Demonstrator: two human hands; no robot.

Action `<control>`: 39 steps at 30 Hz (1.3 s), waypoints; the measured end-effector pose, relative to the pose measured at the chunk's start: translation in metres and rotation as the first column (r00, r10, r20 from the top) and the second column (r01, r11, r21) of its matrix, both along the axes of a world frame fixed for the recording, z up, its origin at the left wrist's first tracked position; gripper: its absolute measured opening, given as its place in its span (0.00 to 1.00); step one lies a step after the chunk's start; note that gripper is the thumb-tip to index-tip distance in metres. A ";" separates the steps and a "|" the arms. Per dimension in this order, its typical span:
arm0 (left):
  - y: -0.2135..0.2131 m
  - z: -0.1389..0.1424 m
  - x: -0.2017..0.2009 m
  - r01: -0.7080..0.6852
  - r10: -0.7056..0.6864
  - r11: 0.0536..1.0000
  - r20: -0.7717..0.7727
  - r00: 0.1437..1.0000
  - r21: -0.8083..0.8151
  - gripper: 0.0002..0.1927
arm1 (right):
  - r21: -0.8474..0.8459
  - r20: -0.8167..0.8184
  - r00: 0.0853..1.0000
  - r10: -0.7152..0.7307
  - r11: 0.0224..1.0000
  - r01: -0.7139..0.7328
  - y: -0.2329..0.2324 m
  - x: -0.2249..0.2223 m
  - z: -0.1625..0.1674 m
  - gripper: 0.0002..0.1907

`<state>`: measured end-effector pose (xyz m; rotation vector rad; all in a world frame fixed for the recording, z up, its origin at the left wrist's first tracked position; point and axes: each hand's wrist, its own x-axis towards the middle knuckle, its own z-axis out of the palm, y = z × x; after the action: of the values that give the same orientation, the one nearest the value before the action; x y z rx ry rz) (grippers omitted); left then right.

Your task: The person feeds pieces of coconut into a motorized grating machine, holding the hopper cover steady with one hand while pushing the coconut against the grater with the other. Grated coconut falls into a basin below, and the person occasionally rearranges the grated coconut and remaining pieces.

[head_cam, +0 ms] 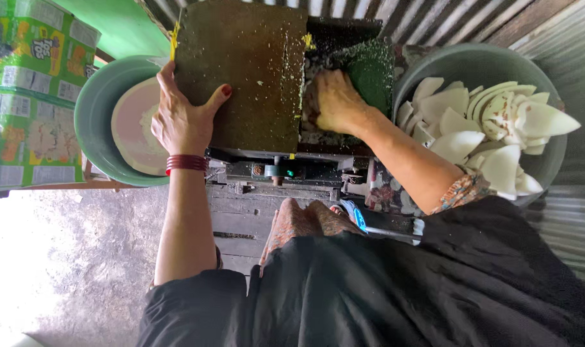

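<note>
Overhead, a dark grating machine (241, 71) is seen, its cover gripped at the edge by the left hand (183, 119). A grey basin (549, 164) at right is heaped with white coconut pieces (491, 128), so much appears left to process; a green basin (93, 122) at left holds little gratings. One piece, hidden, seems pressed into the chute under the closed right hand (334, 103).
</note>
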<state>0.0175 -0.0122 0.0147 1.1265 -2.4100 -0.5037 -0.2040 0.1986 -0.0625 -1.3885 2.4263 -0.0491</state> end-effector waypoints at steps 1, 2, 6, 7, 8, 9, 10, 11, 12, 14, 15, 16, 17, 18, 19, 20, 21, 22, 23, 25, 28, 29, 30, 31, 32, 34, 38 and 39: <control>-0.001 0.000 0.000 0.004 -0.004 1.000 -0.017 1.000 -0.013 0.53 | 0.037 0.072 0.996 -0.061 0.998 0.059 0.002 0.001 0.008 0.52; -0.002 0.000 0.000 -0.005 0.005 1.000 -0.002 1.000 0.005 0.53 | 0.056 0.019 0.999 -0.040 0.998 0.039 0.005 0.003 0.016 0.53; -0.002 -0.002 0.000 -0.007 0.007 1.000 0.004 1.000 0.006 0.52 | 0.125 -0.176 0.984 0.030 0.992 -0.008 0.029 0.013 0.035 0.49; -0.002 -0.003 0.000 0.000 0.000 1.000 -0.017 1.000 -0.022 0.52 | 0.129 -0.229 0.972 0.043 0.992 -0.014 0.033 0.012 0.037 0.46; -0.003 -0.002 0.000 0.001 -0.001 0.999 -0.014 1.000 -0.037 0.52 | 0.017 -0.289 0.957 0.035 0.999 -0.032 0.034 0.010 0.038 0.47; -0.003 -0.003 0.000 0.005 -0.005 0.999 -0.010 1.000 -0.048 0.51 | -0.089 -0.345 0.938 0.018 0.995 -0.052 0.035 0.007 0.038 0.47; -0.003 -0.003 0.000 0.010 -0.010 0.999 -0.002 1.000 -0.054 0.51 | -0.187 -0.395 0.918 -0.004 0.979 -0.076 0.035 0.004 0.037 0.48; -0.002 -0.004 0.000 0.009 -0.009 0.999 -0.004 1.000 -0.038 0.51 | -0.190 -0.340 0.940 0.041 0.976 -0.111 0.033 0.000 0.037 0.49; -0.001 -0.004 0.001 0.006 -0.007 1.000 -0.006 1.000 -0.027 0.51 | -0.199 -0.284 0.955 0.086 0.969 -0.147 0.030 -0.004 0.037 0.50; -0.003 -0.004 0.001 -0.009 0.009 1.000 0.003 1.000 0.007 0.52 | -0.115 -0.225 0.957 0.184 0.970 -0.214 0.027 -0.010 0.039 0.49; -0.004 -0.004 0.001 -0.017 0.016 0.999 0.020 1.000 0.033 0.52 | -0.015 -0.212 0.950 0.229 0.971 -0.238 0.028 -0.011 0.041 0.47; -0.004 -0.005 0.001 -0.023 0.020 0.997 0.042 0.999 0.067 0.52 | 0.091 -0.187 0.944 0.271 0.962 -0.258 0.029 -0.011 0.042 0.46; -0.004 -0.006 0.002 -0.002 0.001 1.000 0.017 1.000 0.024 0.52 | 0.132 -0.170 0.951 0.260 0.962 -0.239 0.031 -0.011 0.044 0.44; -0.003 -0.007 0.003 0.018 -0.018 1.000 -0.006 1.000 -0.022 0.52 | 0.170 -0.154 0.956 0.249 0.960 -0.222 0.034 -0.010 0.046 0.43; -0.004 -0.008 0.003 0.037 -0.039 0.997 -0.032 0.999 -0.072 0.52 | 0.204 -0.142 0.961 0.235 0.957 -0.204 0.035 -0.008 0.046 0.41; -0.004 -0.008 0.003 0.028 -0.029 0.998 -0.017 0.999 -0.063 0.53 | 0.267 -0.158 0.950 0.268 0.938 -0.220 0.036 -0.005 0.046 0.39; -0.004 -0.008 0.003 0.019 -0.019 0.998 -0.003 1.000 -0.057 0.53 | 0.327 -0.174 0.938 0.301 0.916 -0.233 0.037 -0.002 0.044 0.36; -0.005 -0.008 0.003 0.009 -0.009 0.999 0.013 1.000 -0.049 0.54 | 0.388 -0.185 0.924 0.335 0.889 -0.244 0.037 0.000 0.042 0.34; -0.004 -0.008 0.003 0.012 -0.012 0.999 0.012 1.000 -0.047 0.54 | 0.300 -0.292 0.881 0.373 0.910 -0.286 0.037 0.002 0.039 0.34; -0.004 -0.007 0.003 0.023 -0.023 0.999 0.009 1.000 -0.042 0.54 | 0.133 -0.503 0.767 0.399 0.912 -0.387 0.037 0.006 0.032 0.33; -0.002 -0.005 0.003 0.004 -0.004 1.000 0.033 0.999 -0.013 0.53 | 0.112 -0.522 0.769 0.370 0.923 -0.368 0.039 0.010 0.025 0.27; -0.001 -0.005 0.003 0.011 -0.011 1.000 0.019 1.000 -0.026 0.53 | 0.114 -0.509 0.778 0.369 0.924 -0.364 0.040 0.011 0.024 0.25; 0.000 -0.004 0.004 0.017 -0.017 0.999 0.003 1.000 -0.040 0.52 | 0.116 -0.497 0.785 0.369 0.925 -0.361 0.042 0.013 0.024 0.23; 0.001 -0.004 0.004 0.022 -0.023 0.998 -0.016 1.000 -0.057 0.51 | 0.116 -0.489 0.791 0.367 0.927 -0.358 0.043 0.014 0.024 0.21; 0.001 -0.004 0.003 0.015 -0.015 0.999 -0.004 1.000 -0.038 0.51 | 0.088 -0.499 0.791 0.354 0.929 -0.360 0.043 0.015 0.025 0.19; 0.002 -0.003 0.004 -0.001 0.001 1.000 0.021 1.000 0.002 0.51 | 0.033 -0.517 0.790 0.330 0.930 -0.367 0.042 0.017 0.027 0.17; 0.003 -0.002 0.005 0.027 -0.027 0.999 -0.012 1.000 -0.028 0.50 | -0.009 -0.518 0.794 0.318 0.926 -0.377 0.039 0.020 0.028 0.15; 0.003 -0.002 0.004 0.030 -0.031 0.999 -0.015 0.999 -0.040 0.50 | -0.024 -0.522 0.795 0.309 0.926 -0.376 0.037 0.020 0.027 0.15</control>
<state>0.0220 -0.0090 0.0122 1.0662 -2.4162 -0.4709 -0.1844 0.2360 -0.0351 -2.1122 2.5489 0.2995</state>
